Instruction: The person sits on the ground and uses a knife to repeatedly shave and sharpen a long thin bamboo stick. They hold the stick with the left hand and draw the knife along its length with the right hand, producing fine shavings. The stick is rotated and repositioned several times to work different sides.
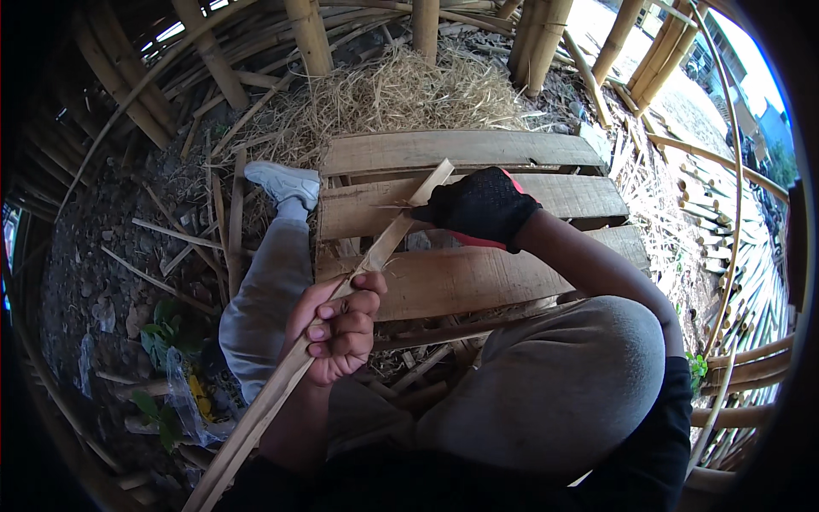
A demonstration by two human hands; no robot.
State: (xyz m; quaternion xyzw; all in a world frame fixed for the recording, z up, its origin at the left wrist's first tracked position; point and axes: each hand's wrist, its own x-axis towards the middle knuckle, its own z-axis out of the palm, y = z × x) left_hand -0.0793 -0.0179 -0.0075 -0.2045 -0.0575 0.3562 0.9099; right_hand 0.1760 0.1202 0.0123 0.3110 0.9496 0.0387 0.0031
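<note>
A long split bamboo strip (388,239) runs diagonally from the lower left up to the middle of the picture. My bare left hand (337,324) is wrapped around it partway along. My right hand (479,206), in a black glove with a red cuff, grips the strip near its upper end, above the wooden planks. Any tool in the gloved hand is hidden.
A pallet of rough wooden planks (478,273) lies in front of my knees. My left leg in grey trousers ends in a white shoe (283,183). Dry straw (384,94) and bamboo poles (307,34) stand behind. Cut bamboo pieces (734,247) lie at right.
</note>
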